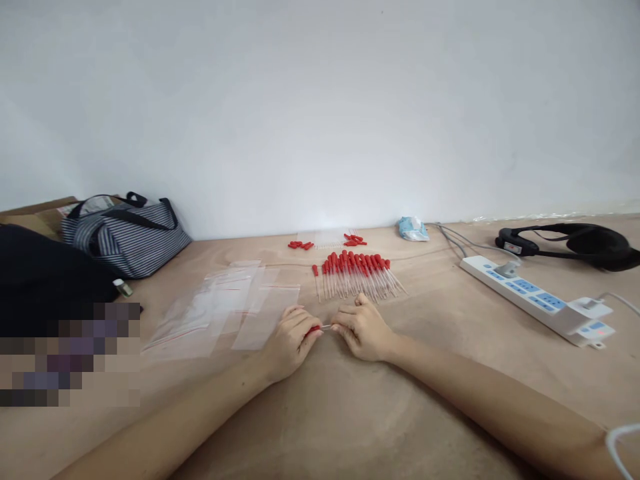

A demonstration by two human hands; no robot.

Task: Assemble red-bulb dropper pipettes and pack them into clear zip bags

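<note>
My left hand pinches a small red rubber bulb near the middle of the table. From it a thin clear tube runs across to my right hand, whose fingers are closed on the tube. Just beyond my hands lies a row of clear droppers with red bulbs, their tips pointing toward me. One dropper lies slightly apart at the row's left end. Loose red bulbs are farther back, with more red bulbs to their right.
Clear zip bags overlap on the left. Behind them are a striped bag, a black cloth and a small bottle. A power strip, cables, a headset and a blue-white packet are at the right.
</note>
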